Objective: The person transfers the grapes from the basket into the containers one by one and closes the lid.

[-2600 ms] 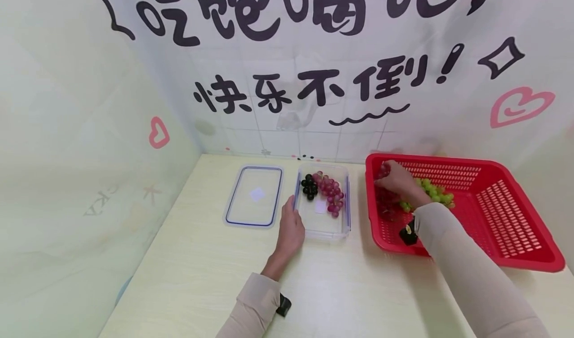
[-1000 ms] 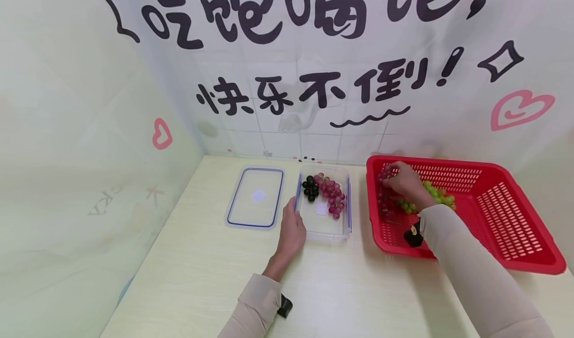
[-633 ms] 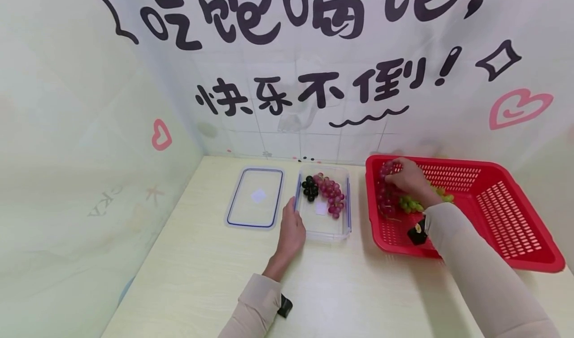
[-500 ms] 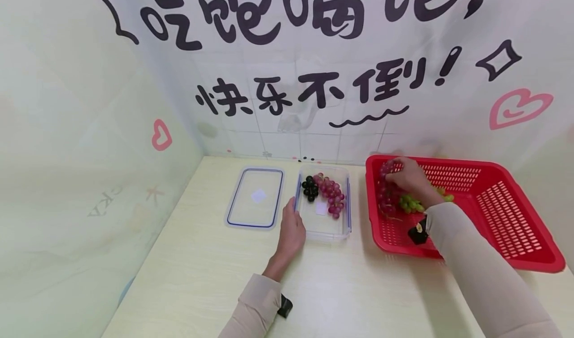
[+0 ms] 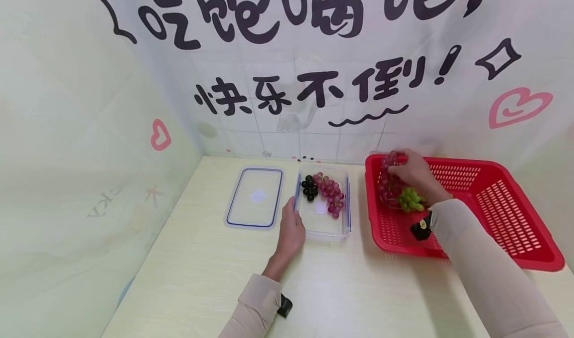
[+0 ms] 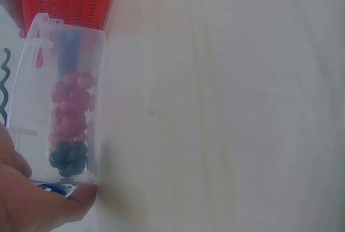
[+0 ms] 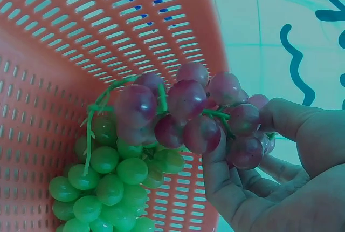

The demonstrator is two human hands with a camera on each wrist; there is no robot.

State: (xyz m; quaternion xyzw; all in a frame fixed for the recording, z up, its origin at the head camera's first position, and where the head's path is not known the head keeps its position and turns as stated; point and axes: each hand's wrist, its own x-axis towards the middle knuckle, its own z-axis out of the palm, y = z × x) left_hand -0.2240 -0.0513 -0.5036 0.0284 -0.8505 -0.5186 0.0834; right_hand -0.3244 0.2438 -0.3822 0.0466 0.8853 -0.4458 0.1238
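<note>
My right hand (image 5: 413, 171) pinches a bunch of red grapes (image 7: 187, 100) between thumb and fingers, raised at the back left of the red basket (image 5: 466, 248). Under that bunch, green grapes (image 7: 110, 189) lie in the basket; its green stem hangs across them in the right wrist view. My left hand (image 5: 290, 228) grips the left side of a clear plastic food container (image 5: 320, 228), with fingers along the outer wall and the thumb near the rim. Inside it lie a small bunch of black grapes (image 5: 309, 188) and another red bunch (image 5: 333, 194).
A clear lid (image 5: 254, 196) with a blue seal lies flat on the pale table (image 5: 193, 273), left of the container. A wall sheet (image 5: 287, 118) printed with black characters hangs right behind. The basket's raised sides stand to the container's right.
My right hand has moved up and slightly right, raising the red grapes toward the basket's back rim. More of the green grapes' near end now shows. My left hand has stayed at the container.
</note>
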